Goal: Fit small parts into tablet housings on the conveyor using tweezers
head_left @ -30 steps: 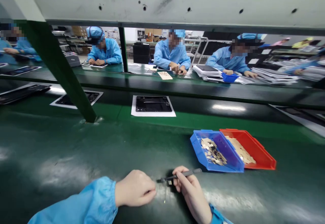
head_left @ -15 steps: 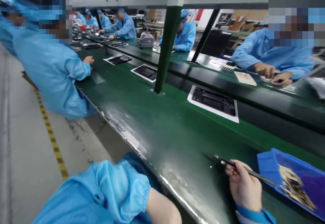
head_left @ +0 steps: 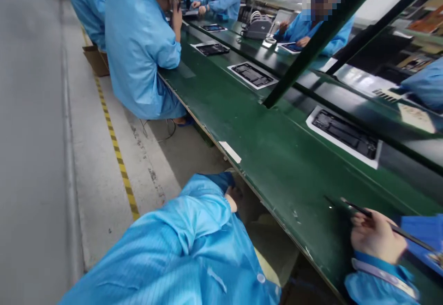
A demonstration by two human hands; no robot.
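Note:
My right hand (head_left: 379, 239) is closed around dark tweezers (head_left: 413, 239), held like a pen just over the green tabletop (head_left: 277, 157). The tips point left, with a tiny bright speck on the surface near them. A blue bin (head_left: 422, 231) stands right beside this hand, partly cut off by the frame's edge. Below the table's front edge, at the end of a blue sleeve, my left hand (head_left: 234, 198) shows only in part; its fingers are shaded and blurred.
Black device housings (head_left: 346, 132) lie on white sheets along the conveyor side. A slanted green post (head_left: 311, 42) rises from the table. A co-worker in blue (head_left: 138, 46) sits further left. Pale tape (head_left: 230, 152) marks the front edge.
The view has swung left and down, so the table and blue bin sit further right. My left hand has come partly into view. The nearest co-worker's hand has risen toward the head.

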